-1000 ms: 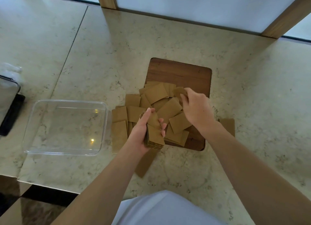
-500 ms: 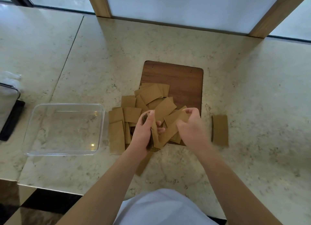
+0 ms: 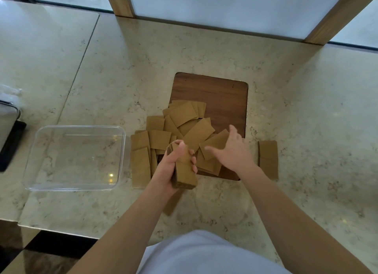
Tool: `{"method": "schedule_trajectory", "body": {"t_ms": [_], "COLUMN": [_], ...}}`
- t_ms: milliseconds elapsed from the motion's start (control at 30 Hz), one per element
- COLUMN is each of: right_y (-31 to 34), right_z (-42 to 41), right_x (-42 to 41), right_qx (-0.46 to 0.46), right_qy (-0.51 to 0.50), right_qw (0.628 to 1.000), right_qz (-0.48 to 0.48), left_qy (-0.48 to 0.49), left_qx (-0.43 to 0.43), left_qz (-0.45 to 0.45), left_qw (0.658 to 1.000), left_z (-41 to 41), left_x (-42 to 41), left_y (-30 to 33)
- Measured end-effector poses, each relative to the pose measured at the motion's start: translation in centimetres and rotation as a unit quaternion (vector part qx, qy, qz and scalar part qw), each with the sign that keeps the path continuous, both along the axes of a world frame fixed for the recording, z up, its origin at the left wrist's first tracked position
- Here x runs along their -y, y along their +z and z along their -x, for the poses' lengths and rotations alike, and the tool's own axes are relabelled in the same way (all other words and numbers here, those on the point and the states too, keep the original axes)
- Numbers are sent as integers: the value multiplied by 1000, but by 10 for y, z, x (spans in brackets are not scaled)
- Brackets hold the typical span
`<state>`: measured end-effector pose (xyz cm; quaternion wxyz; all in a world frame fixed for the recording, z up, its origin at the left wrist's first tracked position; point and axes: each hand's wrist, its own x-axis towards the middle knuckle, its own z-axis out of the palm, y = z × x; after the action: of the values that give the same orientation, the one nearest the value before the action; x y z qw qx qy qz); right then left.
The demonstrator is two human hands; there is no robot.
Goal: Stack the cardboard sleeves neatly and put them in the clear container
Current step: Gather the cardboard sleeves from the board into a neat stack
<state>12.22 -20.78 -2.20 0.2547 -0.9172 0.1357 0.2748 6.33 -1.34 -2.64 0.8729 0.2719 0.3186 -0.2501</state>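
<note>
My left hand (image 3: 170, 167) grips a thick stack of brown cardboard sleeves (image 3: 185, 175) above the counter's near side. A loose pile of flat sleeves (image 3: 184, 126) spreads over the near left part of a dark wooden board (image 3: 223, 93) and onto the counter. My right hand (image 3: 233, 148) hovers over the pile's right side, fingers spread, nothing in it. One single sleeve (image 3: 268, 159) lies apart to the right of the board, and another sleeve (image 3: 171, 202) pokes out under my left wrist. The clear container (image 3: 75, 157) stands empty to the left of the pile.
The marble counter (image 3: 306, 110) ends at a near edge on the lower left. A dark device (image 3: 10, 134) with a grey lid sits at the far left edge. Wooden window frames (image 3: 120, 1) rise behind the counter.
My right hand laid a sleeve onto the stack in my left hand, then let go and moved back out over the pile with its fingers open. The stack stays in my left hand.
</note>
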Motion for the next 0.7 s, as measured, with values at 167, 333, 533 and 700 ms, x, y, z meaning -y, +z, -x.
{"method": "schedule_trajectory", "body": {"t_ms": [167, 333, 533, 700], "right_y": [-24, -6, 31, 48], "right_z": [20, 21, 20, 26], "right_x": [-12, -11, 1, 1], "right_qx": [-10, 143, 275, 59], "right_qy": [146, 124, -81, -229], "right_qw": [980, 977, 954, 918], "right_qz": [137, 101, -86, -317], "left_qy": [17, 10, 49, 21], "left_qx": [-21, -22, -50, -30], "left_qz": [0, 1, 18, 27], "left_qw": [1000, 1000, 997, 999], "left_z": [-1, -1, 0, 3], "left_x": [-2, -1, -2, 1], "left_y": [-1, 0, -1, 6]}}
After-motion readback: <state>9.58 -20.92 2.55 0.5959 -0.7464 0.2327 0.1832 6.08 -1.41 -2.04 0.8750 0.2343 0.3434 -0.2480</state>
